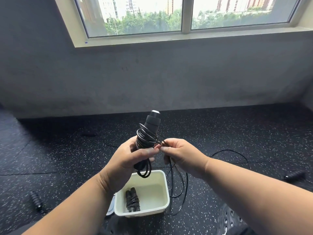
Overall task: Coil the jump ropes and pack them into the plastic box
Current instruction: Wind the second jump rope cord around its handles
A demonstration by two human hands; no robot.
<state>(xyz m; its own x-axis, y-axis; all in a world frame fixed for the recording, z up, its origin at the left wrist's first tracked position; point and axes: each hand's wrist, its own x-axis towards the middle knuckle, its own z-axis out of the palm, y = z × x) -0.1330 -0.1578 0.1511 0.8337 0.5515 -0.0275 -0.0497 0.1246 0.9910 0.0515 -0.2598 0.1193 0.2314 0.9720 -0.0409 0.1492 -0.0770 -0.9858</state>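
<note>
Coiled rope [132, 201] in the box [162, 180] on the floor [67, 150], loose handles [35, 200] either side

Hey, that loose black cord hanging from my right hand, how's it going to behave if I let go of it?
The cord is probably floppy: it droops in slack loops from the right hand to the floor. It looks thin and likely springy, so the turns wound on the handles may loosen.

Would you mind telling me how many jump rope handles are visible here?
At least 5: one upright in the left hand's grip, two bundled in the plastic box at, one on the floor left, one far right. Others may be hidden.
</note>
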